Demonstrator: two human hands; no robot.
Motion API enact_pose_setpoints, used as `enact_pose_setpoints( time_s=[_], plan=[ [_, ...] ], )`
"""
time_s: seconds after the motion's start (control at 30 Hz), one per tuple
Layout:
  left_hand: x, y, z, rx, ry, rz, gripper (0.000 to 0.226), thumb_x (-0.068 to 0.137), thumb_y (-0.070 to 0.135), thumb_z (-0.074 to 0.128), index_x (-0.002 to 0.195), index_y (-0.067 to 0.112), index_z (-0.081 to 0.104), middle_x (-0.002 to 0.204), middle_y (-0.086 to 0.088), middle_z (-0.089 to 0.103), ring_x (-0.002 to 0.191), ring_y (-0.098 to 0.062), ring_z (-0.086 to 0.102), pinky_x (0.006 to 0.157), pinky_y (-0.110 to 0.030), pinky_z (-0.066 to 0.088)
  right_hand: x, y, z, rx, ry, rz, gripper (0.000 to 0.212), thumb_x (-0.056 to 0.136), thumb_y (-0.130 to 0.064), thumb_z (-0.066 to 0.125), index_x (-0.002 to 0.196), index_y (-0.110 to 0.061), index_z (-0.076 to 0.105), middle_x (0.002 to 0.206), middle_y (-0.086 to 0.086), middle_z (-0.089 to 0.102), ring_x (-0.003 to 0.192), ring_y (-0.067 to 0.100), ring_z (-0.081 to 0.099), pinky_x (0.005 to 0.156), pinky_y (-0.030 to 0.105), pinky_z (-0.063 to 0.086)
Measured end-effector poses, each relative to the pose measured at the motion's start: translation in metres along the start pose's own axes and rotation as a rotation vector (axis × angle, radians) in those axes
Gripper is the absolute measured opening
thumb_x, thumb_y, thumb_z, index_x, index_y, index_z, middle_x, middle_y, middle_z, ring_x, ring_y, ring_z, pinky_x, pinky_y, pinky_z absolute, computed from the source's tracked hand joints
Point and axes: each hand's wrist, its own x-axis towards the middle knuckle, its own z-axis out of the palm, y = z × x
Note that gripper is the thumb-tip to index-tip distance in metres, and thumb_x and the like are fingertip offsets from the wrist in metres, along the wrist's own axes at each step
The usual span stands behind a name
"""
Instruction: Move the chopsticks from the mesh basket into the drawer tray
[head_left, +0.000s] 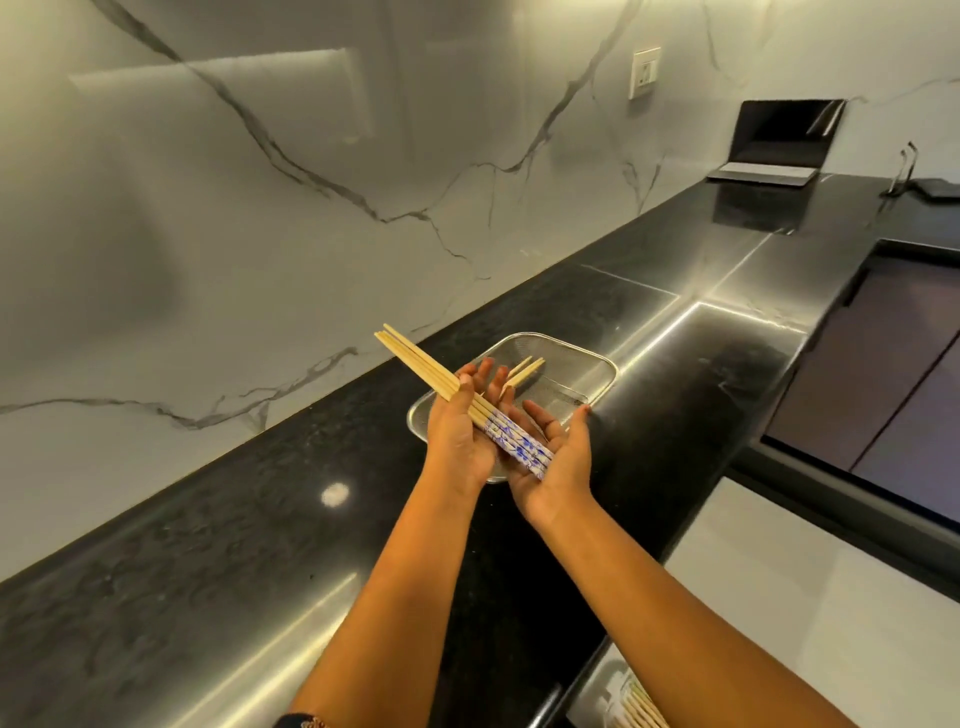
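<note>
Both hands are over the mesh basket on the black bench. Left hand is clamped on a bundle of chopsticks (blue-patterned ends), which lie across the flat, unclenched right hand. More chopsticks remain in the basket.

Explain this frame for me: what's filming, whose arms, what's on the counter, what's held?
No machine here: a person wears one wide camera on the head, looking down at their own bare arms. On the black counter sits a metal mesh basket. The left hand grips a bundle of chopsticks with blue-patterned ends resting on the open right hand. A couple more chopsticks show behind the fingers, over the basket. Bottom right, an open drawer already holds some chopsticks. A laptop stands far back.
</note>
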Motion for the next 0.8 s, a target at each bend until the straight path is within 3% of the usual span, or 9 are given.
enact_pose_setpoints(
  time_s=[0.23, 0.37, 0.5, 0.63, 0.8],
  plan=[
    [-0.039, -0.053, 0.030, -0.023, -0.064, -0.052, 0.015, 0.097, 0.013, 0.042, 0.093, 0.010, 0.057, 0.084, -0.007, 0.076, 0.079, -0.021, 0.074, 0.070, -0.034, 0.057, -0.037, -0.045, -0.035, 0.030, 0.021, -0.071, 0.067, 0.090, -0.064, 0.035, 0.112, -0.006, 0.060, 0.089, 0.014, 0.076, 0.087, 0.031, 0.072, 0.082, 0.042, 0.057],
    [-0.068, -0.094, 0.042, -0.011, -0.048, -0.104, 0.015, 0.097, 0.014, 0.042, 0.094, 0.011, 0.056, 0.093, -0.008, 0.073, 0.080, -0.019, 0.073, 0.072, -0.035, 0.056, -0.063, -0.066, -0.054, 0.022, 0.083, -0.119, 0.063, 0.092, -0.062, 0.036, 0.099, -0.005, 0.061, 0.081, 0.014, 0.072, 0.080, 0.029, 0.069, 0.086, 0.041, 0.053],
    [-0.099, -0.131, 0.046, 0.036, -0.067, -0.108, 0.013, 0.096, 0.016, 0.046, 0.100, 0.012, 0.057, 0.095, -0.008, 0.075, 0.089, -0.022, 0.073, 0.072, -0.035, 0.057, -0.095, -0.090, -0.084, 0.015, 0.128, -0.123, 0.063, 0.092, -0.062, 0.035, 0.105, -0.005, 0.060, 0.094, 0.016, 0.069, 0.087, 0.031, 0.067, 0.090, 0.043, 0.051],
    [-0.130, -0.168, 0.051, 0.039, -0.022, -0.119, 0.013, 0.096, 0.017, 0.047, 0.099, 0.012, 0.058, 0.095, -0.009, 0.075, 0.091, -0.023, 0.072, 0.083, -0.038, 0.056, -0.129, -0.105, -0.126, 0.028, 0.130, -0.114, 0.065, 0.092, -0.063, 0.034, 0.113, -0.006, 0.059, 0.104, 0.018, 0.069, 0.098, 0.034, 0.066, 0.097, 0.045, 0.049],
    [-0.171, -0.213, 0.052, 0.098, 0.001, -0.161, 0.014, 0.096, 0.018, 0.046, 0.092, 0.012, 0.058, 0.096, -0.008, 0.074, 0.086, -0.021, 0.073, 0.075, -0.035, 0.056, -0.156, -0.115, -0.157, 0.022, 0.193, -0.116, 0.060, 0.092, -0.061, 0.037, 0.106, -0.008, 0.061, 0.099, 0.016, 0.070, 0.091, 0.031, 0.067, 0.098, 0.046, 0.049]
  ],
)
